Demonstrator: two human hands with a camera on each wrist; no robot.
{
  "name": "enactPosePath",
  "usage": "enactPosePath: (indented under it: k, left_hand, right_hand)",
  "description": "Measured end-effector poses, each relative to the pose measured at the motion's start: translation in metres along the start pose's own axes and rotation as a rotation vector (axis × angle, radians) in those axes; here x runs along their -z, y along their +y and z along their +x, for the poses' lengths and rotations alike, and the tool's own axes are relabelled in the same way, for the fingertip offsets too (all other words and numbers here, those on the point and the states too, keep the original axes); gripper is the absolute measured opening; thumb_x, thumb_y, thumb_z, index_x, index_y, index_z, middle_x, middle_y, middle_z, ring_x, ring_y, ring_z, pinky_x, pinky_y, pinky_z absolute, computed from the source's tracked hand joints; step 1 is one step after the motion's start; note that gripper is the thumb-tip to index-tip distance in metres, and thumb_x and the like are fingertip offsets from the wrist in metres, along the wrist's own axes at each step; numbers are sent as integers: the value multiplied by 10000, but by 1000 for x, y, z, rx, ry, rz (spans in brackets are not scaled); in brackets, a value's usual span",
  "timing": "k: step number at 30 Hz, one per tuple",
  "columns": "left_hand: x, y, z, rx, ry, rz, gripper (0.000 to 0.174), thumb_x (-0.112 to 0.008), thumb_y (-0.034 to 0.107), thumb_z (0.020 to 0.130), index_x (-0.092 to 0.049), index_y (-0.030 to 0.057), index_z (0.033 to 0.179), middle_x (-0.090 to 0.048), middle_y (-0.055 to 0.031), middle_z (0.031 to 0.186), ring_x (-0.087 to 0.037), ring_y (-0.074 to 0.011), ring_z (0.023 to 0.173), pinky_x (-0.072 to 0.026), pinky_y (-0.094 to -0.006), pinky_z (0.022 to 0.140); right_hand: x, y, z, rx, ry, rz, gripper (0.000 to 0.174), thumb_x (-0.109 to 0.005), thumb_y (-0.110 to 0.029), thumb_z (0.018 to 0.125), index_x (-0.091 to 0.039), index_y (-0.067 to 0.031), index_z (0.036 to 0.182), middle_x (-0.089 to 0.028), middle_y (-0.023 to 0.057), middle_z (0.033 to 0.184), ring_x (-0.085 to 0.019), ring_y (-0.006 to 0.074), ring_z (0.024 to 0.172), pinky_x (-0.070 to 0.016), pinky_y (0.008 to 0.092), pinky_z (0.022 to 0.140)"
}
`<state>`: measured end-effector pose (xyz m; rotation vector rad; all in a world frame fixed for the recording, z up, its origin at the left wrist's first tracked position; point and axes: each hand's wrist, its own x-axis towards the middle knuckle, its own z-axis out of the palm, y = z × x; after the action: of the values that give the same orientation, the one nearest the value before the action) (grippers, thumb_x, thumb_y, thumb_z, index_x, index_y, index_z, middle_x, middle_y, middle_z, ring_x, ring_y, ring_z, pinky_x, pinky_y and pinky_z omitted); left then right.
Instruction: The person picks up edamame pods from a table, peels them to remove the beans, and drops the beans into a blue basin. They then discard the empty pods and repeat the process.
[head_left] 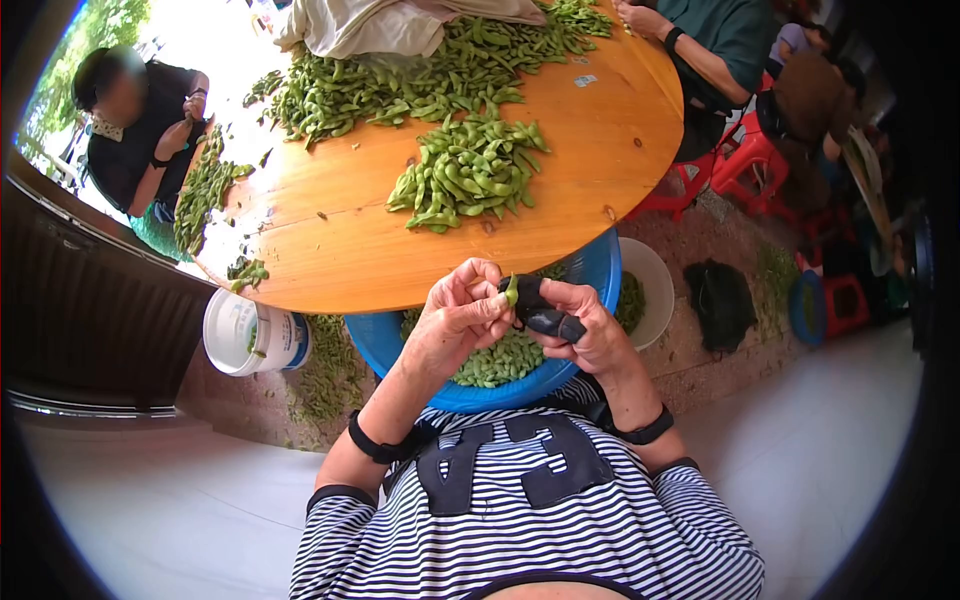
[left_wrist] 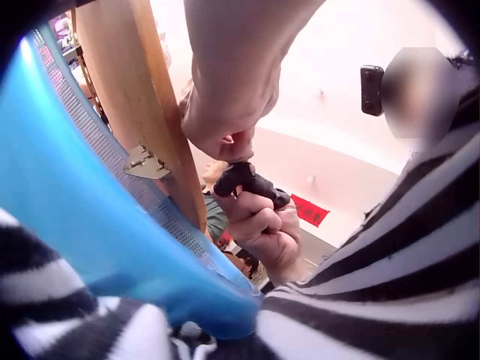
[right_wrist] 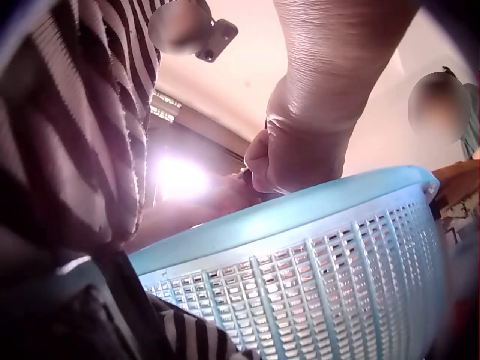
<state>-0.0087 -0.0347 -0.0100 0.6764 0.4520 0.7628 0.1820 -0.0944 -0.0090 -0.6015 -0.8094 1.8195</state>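
Observation:
A green pod (head_left: pixel 512 290) is pinched between the thumb and finger of the left hand (head_left: pixel 455 320), above the blue basket (head_left: pixel 365 345). Beside it, the right hand (head_left: pixel 595 335) has black coverings (head_left: pixel 555 323) on its finger and thumb, and these touch the pod. Shelled green beans (head_left: pixel 495 362) lie in the basket under both hands. In the left wrist view the left hand (left_wrist: pixel 229 112) meets the black-covered fingers of the right hand (left_wrist: pixel 266 229). The right wrist view shows the right hand (right_wrist: pixel 304 150) over the basket's rim (right_wrist: pixel 285 214); its fingertips are mostly hidden.
Heaps of pods (head_left: pixel 465 170) lie on the wooden table (head_left: pixel 600 130), whose edge is just beyond the hands. A white bucket (head_left: pixel 225 335) stands left, a pale tub (head_left: pixel 655 290) right. People sit at the table's left and far right, near red stools (head_left: pixel 750 165).

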Motion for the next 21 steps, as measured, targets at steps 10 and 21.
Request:
enactPosePath:
  k: [10,21]
  left_hand:
    - [-2,-24,1,-800,147,1308,372,-614,-71,816,-559,-36,1182,-617,-128,832,-613,-227,655,-500,-292,605]
    - [4,-14,-11,-243,41,659,408,-411,-83,842,-600,-12,1196,-610,-20,800,-548,-75,693,-466,-211,652]
  right_hand:
    - [-33,-2,-4,346,309,-1192,373,-452,133,627,-552,70,980,-436,128,781,-461,260,686,-390,278,620]
    - [-26,-7,-17,343,341,-1362,448,-500,81,575,-571,49,1016,-493,169,854,-539,382,783,-458,389,696]
